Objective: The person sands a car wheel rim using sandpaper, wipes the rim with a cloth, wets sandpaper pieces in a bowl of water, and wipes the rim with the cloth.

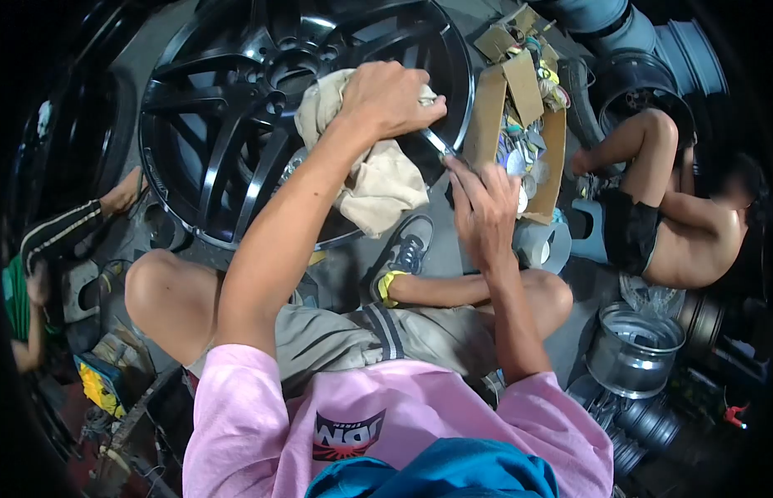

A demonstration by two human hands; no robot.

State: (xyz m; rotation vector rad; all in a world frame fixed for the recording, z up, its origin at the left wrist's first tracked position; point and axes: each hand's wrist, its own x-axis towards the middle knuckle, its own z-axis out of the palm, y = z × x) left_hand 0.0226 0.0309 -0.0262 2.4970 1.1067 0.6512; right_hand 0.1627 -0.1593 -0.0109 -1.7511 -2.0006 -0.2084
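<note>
My left hand (391, 101) is closed on a crumpled beige cloth (378, 187), pressed against the right side of a black multi-spoke wheel rim (229, 178). The rim lies face up in front of my knees. A narrow, shiny metal blade-like tool (439, 144) spans the gap between my two hands. My right hand (489, 207) grips its lower end, index finger stretched along it. The tool's upper end meets the cloth by my left thumb, and its exact kind is unclear.
To the right stands an open cardboard box (552, 170) of discs and small items. Beyond it, a person (694, 224) sits near stacked rims (689, 58). A silver rim (636, 349) stands lower right. Another person's leg (67, 222) reaches in from the left.
</note>
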